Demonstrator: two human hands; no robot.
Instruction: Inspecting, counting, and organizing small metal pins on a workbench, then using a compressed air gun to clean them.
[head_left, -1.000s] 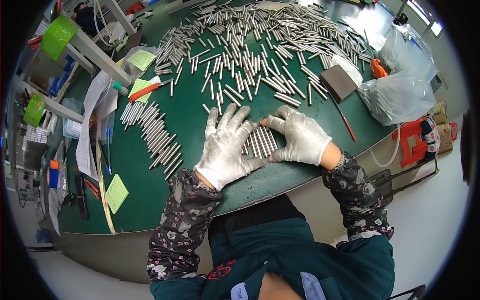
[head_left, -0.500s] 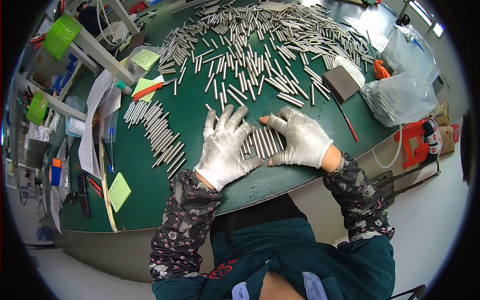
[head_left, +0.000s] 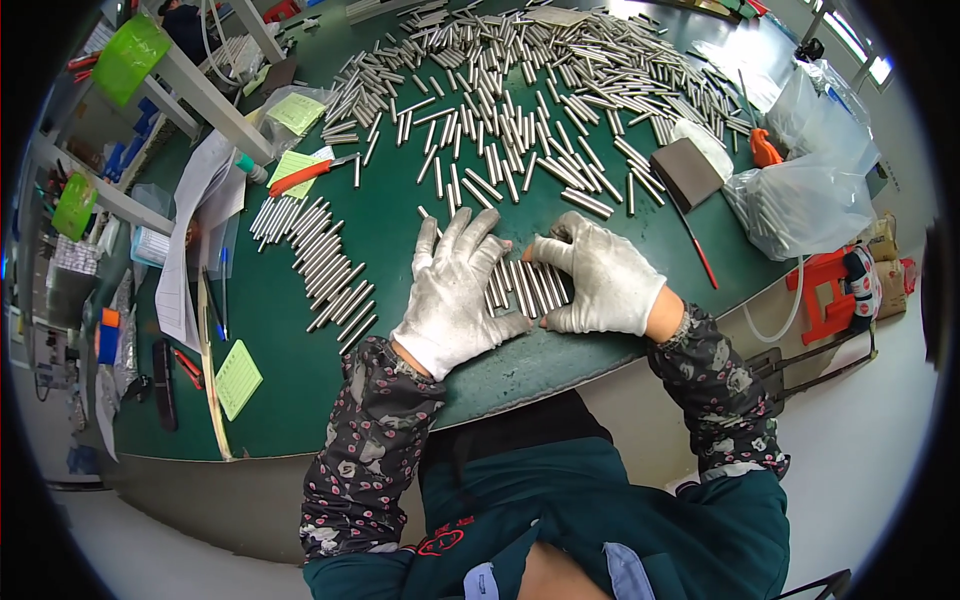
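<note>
A short row of metal pins (head_left: 541,288) lies side by side on the green table between my two hands, both in white gloves with bare fingertips showing. My left hand (head_left: 450,290) rests at the row's left end, fingers spread and stretched forward, its thumb along the near ends. From the right, my right hand (head_left: 605,280) curls round the row, index finger at the far ends and thumb at the near ends. Its palm hides the row's right end. Farther left, a slanting column of pins (head_left: 330,265) is laid out.
A large heap of loose pins (head_left: 590,60) covers the far table. An orange-handled knife (head_left: 300,178) lies at left, near yellow-green notes (head_left: 238,380). At right are a brown block (head_left: 686,172), a red pen-like tool (head_left: 705,262) and a plastic bag (head_left: 800,200) of pins.
My hands stay round the row with barely any movement. The left hand's index finger has shifted slightly, and the pins beside it show a little more. The whole view has shifted slightly.
</note>
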